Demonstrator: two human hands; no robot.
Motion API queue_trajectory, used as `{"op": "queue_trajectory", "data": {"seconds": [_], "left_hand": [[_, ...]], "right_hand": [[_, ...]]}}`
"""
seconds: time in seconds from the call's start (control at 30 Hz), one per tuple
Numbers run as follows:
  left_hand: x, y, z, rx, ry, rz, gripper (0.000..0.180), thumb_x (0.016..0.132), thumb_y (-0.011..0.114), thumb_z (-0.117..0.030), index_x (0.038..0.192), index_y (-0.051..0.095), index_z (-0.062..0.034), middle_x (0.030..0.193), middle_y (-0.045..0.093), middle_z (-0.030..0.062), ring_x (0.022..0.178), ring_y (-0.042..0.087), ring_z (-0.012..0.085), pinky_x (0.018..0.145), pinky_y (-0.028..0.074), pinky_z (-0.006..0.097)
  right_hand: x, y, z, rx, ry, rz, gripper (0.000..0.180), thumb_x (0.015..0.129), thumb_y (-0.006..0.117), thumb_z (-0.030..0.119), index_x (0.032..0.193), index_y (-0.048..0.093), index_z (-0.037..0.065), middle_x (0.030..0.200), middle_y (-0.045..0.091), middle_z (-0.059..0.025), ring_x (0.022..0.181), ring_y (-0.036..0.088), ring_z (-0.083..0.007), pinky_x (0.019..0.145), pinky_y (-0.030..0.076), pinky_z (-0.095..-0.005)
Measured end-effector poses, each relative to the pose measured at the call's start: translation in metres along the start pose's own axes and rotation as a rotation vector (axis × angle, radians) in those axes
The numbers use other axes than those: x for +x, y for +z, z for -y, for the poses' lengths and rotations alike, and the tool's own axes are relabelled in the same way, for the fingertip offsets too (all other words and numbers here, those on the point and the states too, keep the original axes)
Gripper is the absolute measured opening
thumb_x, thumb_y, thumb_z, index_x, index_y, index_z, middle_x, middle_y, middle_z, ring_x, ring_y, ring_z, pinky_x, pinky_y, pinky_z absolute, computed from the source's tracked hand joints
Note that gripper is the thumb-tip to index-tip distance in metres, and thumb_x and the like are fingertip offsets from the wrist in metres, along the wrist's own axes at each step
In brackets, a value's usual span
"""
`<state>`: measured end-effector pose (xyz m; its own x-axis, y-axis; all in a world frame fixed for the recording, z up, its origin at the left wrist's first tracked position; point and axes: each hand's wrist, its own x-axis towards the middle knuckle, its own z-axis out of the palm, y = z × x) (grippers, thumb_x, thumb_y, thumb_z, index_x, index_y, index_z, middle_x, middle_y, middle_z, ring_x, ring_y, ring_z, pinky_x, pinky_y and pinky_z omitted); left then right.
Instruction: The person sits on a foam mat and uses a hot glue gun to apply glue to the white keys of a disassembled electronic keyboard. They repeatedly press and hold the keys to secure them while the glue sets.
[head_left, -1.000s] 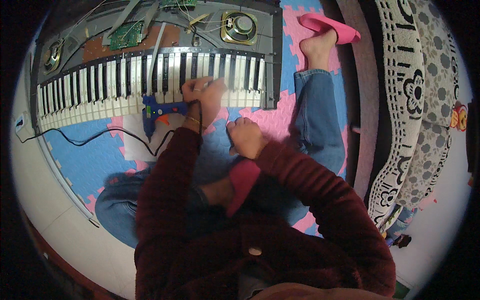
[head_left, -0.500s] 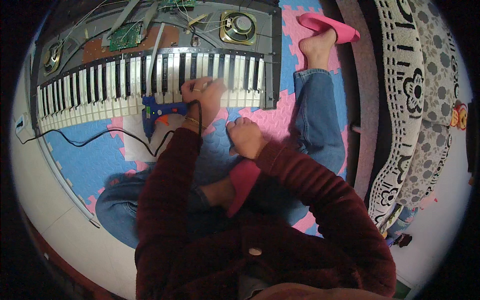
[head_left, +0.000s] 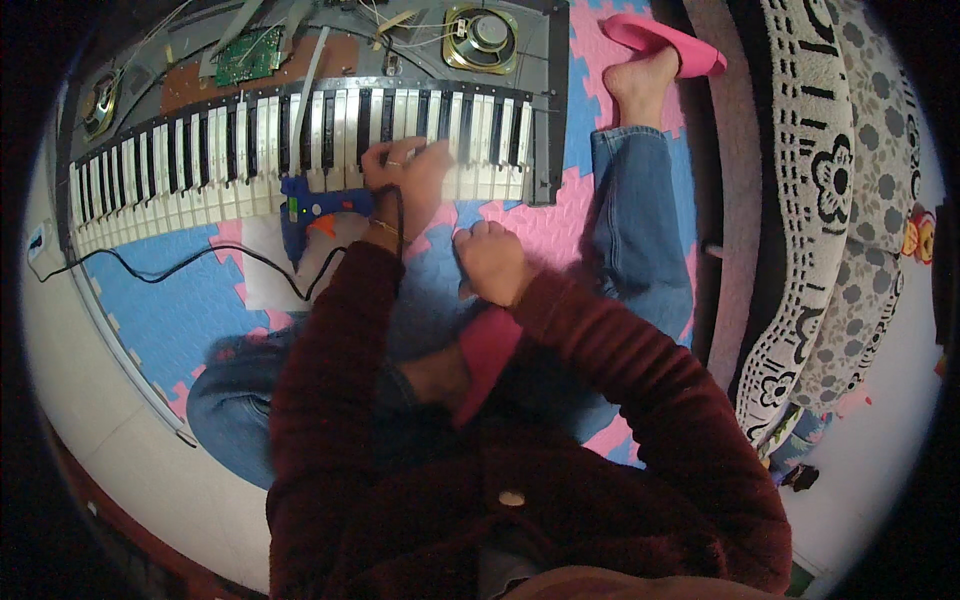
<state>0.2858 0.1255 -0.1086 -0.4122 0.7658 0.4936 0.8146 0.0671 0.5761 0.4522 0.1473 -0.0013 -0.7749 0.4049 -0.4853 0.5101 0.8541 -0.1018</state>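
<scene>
My left hand (head_left: 408,172) rests over the white keys of an opened electronic keyboard (head_left: 205,190), fingers apart, a ring on one finger. It holds nothing that I can see. Just left of its wrist lies a blue glue gun (head_left: 325,203) with an orange part, across the keys' front edge. The gun's black cord (head_left: 190,263) loops by my left wrist. My right hand (head_left: 492,262) is closed in a loose fist in front of my lap, apart from the keyboard; its palm side is hidden.
Behind the keys are a green circuit board (head_left: 248,62), a speaker (head_left: 480,42) and loose wires. A white sheet (head_left: 268,280) lies under the glue gun on the pink and blue foam mat (head_left: 150,310). On the right is a patterned textile (head_left: 800,250). My foot wears a pink slipper (head_left: 665,45).
The whole view has shifted slightly. My left hand stays over the same keys with a small change of its fingers. My right hand keeps its closed pose.
</scene>
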Motion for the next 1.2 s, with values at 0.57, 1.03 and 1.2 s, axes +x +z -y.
{"op": "queue_trajectory", "data": {"seconds": [0.57,1.03,1.2], "left_hand": [[0.014,-0.017,-0.007,0.102,0.143,0.030,0.016,0.078,0.073,-0.016,0.093,0.076,-0.0202,0.110,0.072,-0.0087,0.106,0.062,0.0162,0.095,0.037,0.043],[0.011,-0.014,-0.010,-0.077,-0.075,0.011,0.017,0.076,0.072,-0.013,0.092,0.074,-0.0184,0.110,0.072,-0.0080,0.104,0.063,0.0175,0.094,0.039,0.043],[0.017,-0.019,-0.011,0.010,0.017,0.022,0.016,0.076,0.072,-0.013,0.091,0.075,-0.0185,0.109,0.073,-0.0077,0.104,0.063,0.0171,0.093,0.039,0.044]], "right_hand": [[0.000,-0.002,-0.002,0.064,0.016,0.091,0.067,0.055,0.092,0.034,0.106,0.059,0.003,0.101,0.064,-0.0158,0.098,0.064,-0.0346,0.080,0.055,-0.0429],[0.000,0.000,-0.001,0.014,0.007,0.062,0.066,0.052,0.093,0.035,0.101,0.062,0.004,0.098,0.065,-0.0127,0.094,0.065,-0.0303,0.078,0.055,-0.0405],[0.003,-0.002,-0.001,0.004,0.006,0.073,0.067,0.051,0.093,0.035,0.102,0.062,0.004,0.097,0.065,-0.0130,0.093,0.065,-0.0302,0.078,0.055,-0.0404]]}}
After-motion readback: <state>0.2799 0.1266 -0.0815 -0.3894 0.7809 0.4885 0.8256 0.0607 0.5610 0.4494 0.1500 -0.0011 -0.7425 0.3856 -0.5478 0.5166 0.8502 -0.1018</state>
